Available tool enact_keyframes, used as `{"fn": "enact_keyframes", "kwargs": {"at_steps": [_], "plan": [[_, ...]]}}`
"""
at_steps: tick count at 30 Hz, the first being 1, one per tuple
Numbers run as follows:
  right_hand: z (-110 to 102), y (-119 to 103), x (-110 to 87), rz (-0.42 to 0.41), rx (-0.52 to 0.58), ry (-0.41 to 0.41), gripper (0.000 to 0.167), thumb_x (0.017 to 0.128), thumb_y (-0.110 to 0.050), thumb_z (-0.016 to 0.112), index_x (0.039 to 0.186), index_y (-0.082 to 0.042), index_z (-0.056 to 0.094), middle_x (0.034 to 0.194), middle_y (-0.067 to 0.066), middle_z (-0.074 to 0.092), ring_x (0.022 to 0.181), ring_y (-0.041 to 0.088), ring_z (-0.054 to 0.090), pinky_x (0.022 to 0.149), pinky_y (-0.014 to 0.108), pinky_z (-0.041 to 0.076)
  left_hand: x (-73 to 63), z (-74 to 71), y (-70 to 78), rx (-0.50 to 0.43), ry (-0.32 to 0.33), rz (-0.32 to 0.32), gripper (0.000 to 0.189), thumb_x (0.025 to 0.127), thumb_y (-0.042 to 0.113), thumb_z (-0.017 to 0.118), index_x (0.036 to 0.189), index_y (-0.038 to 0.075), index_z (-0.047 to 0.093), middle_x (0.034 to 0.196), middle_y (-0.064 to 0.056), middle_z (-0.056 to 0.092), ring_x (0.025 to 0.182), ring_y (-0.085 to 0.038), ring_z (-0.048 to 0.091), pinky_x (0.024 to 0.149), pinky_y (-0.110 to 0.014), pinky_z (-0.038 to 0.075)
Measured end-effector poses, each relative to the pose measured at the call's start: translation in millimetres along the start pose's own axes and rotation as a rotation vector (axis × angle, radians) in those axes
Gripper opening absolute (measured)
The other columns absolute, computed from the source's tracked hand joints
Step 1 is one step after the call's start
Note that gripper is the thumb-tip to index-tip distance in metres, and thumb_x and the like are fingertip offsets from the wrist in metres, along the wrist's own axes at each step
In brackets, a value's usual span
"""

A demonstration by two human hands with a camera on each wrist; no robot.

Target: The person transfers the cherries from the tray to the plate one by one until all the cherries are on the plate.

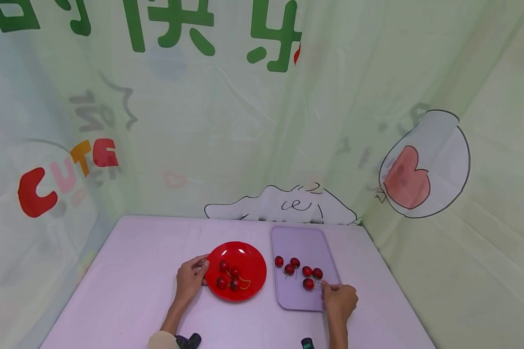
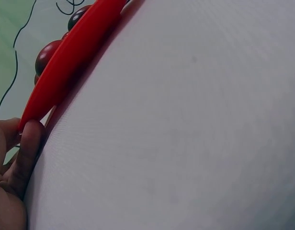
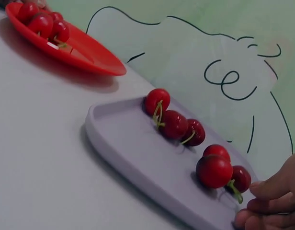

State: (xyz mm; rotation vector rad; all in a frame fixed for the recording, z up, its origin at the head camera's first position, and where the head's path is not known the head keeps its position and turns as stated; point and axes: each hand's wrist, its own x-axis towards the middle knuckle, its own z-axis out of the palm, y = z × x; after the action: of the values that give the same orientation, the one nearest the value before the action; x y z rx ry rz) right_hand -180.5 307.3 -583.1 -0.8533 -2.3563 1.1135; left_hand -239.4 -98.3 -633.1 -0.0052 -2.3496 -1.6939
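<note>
My left hand [image 1: 189,278] pinches the left rim of a round red plate [image 1: 255,259], thumb and fingers at its edge. Several dark red cherries [image 1: 235,271] with thin stems lie together in the plate. On the right, a pale purple tray [image 1: 301,242] bears two loose groups of cherries [image 3: 174,125]. My right hand [image 1: 340,300] is over the tray's near right side, its thumb and fingertips close beside the stems of the nearer group [image 3: 214,171]. In the right wrist view, a green stem end shows just short of those fingers, with a small gap between thumb and forefinger.
Plate and tray stand side by side on a pale, pinkish-white table [image 1: 126,271]. Behind it and along both sides hangs a light green printed curtain [image 1: 244,145] that meets the table's back edge. Dark wrist devices [image 1: 188,341] show near the bottom.
</note>
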Motion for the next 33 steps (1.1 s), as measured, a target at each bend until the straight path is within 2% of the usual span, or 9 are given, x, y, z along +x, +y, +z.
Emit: {"fn": "enact_keyframes", "kwargs": {"at_steps": [2, 4, 9, 12, 16, 22, 27, 29, 33], "plan": [[-1.5, -3.1, 0.2, 0.028, 0.004, -0.018, 0.027, 0.093, -0.012, 0.081, 0.078, 0.010, 0.081, 0.055, 0.010, 0.070, 0.077, 0.044, 0.071, 0.075, 0.052, 0.054, -0.4, -0.2, 0.3, -0.001, 0.001, 0.004, 0.031, 0.106, 0.010, 0.070, 0.136, 0.001, 0.074, 0.114, -0.023, 0.079, 0.052, -0.006, 0.061, 0.056, -0.017, 0.057], [-1.2, -4.3, 1.3, 0.052, 0.001, -0.035, 0.029, 0.092, -0.014, 0.082, 0.075, 0.010, 0.080, 0.053, 0.008, 0.068, 0.074, 0.042, 0.069, 0.071, 0.047, 0.052, -0.2, -0.5, 0.5, -0.004, -0.004, -0.014, 0.032, 0.107, 0.011, 0.071, 0.137, 0.003, 0.074, 0.115, -0.023, 0.079, 0.052, -0.007, 0.062, 0.057, -0.017, 0.057], [3.7, -1.6, 6.8, 0.114, 0.013, -0.083, 0.033, 0.093, -0.018, 0.082, 0.070, 0.006, 0.078, 0.047, 0.002, 0.064, 0.053, 0.021, 0.062, 0.061, 0.029, 0.042, 1.4, -0.6, -1.8, -0.008, -0.018, -0.055, 0.032, 0.107, 0.012, 0.071, 0.138, 0.007, 0.075, 0.118, -0.020, 0.079, 0.054, -0.008, 0.062, 0.058, -0.017, 0.057], [5.6, -1.3, 9.0, 0.159, 0.070, -0.118, 0.032, 0.093, -0.015, 0.081, 0.073, 0.008, 0.075, 0.046, 0.002, 0.064, 0.043, 0.014, 0.060, 0.053, 0.025, 0.045, 1.2, -0.3, -2.9, -0.005, -0.024, -0.057, 0.033, 0.107, 0.013, 0.070, 0.139, 0.007, 0.074, 0.118, -0.020, 0.079, 0.054, -0.009, 0.063, 0.059, -0.017, 0.057], [7.0, -3.1, 9.8, 0.193, 0.131, -0.129, 0.031, 0.093, -0.012, 0.081, 0.075, 0.010, 0.071, 0.046, 0.003, 0.062, 0.038, 0.011, 0.057, 0.043, 0.024, 0.047, 0.9, -0.5, -2.8, -0.003, -0.023, -0.058, 0.034, 0.107, 0.014, 0.070, 0.140, 0.007, 0.074, 0.118, -0.020, 0.079, 0.055, -0.010, 0.064, 0.060, -0.016, 0.057], [9.7, -4.8, 11.2, 0.227, 0.174, -0.123, 0.030, 0.092, -0.008, 0.081, 0.090, 0.018, 0.065, 0.047, 0.005, 0.062, 0.037, 0.011, 0.059, 0.041, 0.025, 0.048, 1.1, -0.5, -2.0, -0.004, -0.022, -0.061, 0.034, 0.107, 0.014, 0.071, 0.141, 0.008, 0.073, 0.120, -0.020, 0.079, 0.055, -0.010, 0.064, 0.060, -0.017, 0.057], [15.3, -1.5, 15.0, 0.229, 0.155, -0.104, 0.037, 0.090, -0.006, 0.080, 0.103, 0.024, 0.061, 0.049, 0.007, 0.062, 0.038, 0.011, 0.060, 0.042, 0.025, 0.050, 1.4, -0.4, -1.6, -0.002, -0.024, -0.066, 0.034, 0.107, 0.015, 0.071, 0.141, 0.008, 0.073, 0.121, -0.020, 0.079, 0.055, -0.009, 0.063, 0.060, -0.016, 0.057], [16.9, -0.4, 15.8, 0.216, 0.126, -0.082, 0.038, 0.088, -0.007, 0.081, 0.100, 0.024, 0.062, 0.049, 0.007, 0.062, 0.041, 0.013, 0.060, 0.043, 0.025, 0.049, 1.8, -0.5, -1.8, -0.003, -0.023, -0.062, 0.034, 0.107, 0.014, 0.070, 0.141, 0.008, 0.073, 0.121, -0.020, 0.078, 0.055, -0.009, 0.063, 0.060, -0.017, 0.057], [17.1, -1.2, 15.0, 0.199, 0.091, -0.044, 0.031, 0.086, -0.010, 0.082, 0.084, 0.017, 0.069, 0.049, 0.006, 0.062, 0.053, 0.023, 0.062, 0.050, 0.027, 0.044, 2.0, -0.7, -1.4, -0.007, -0.023, -0.058, 0.035, 0.107, 0.015, 0.070, 0.141, 0.007, 0.073, 0.120, -0.019, 0.078, 0.055, -0.009, 0.063, 0.060, -0.017, 0.057]]}}
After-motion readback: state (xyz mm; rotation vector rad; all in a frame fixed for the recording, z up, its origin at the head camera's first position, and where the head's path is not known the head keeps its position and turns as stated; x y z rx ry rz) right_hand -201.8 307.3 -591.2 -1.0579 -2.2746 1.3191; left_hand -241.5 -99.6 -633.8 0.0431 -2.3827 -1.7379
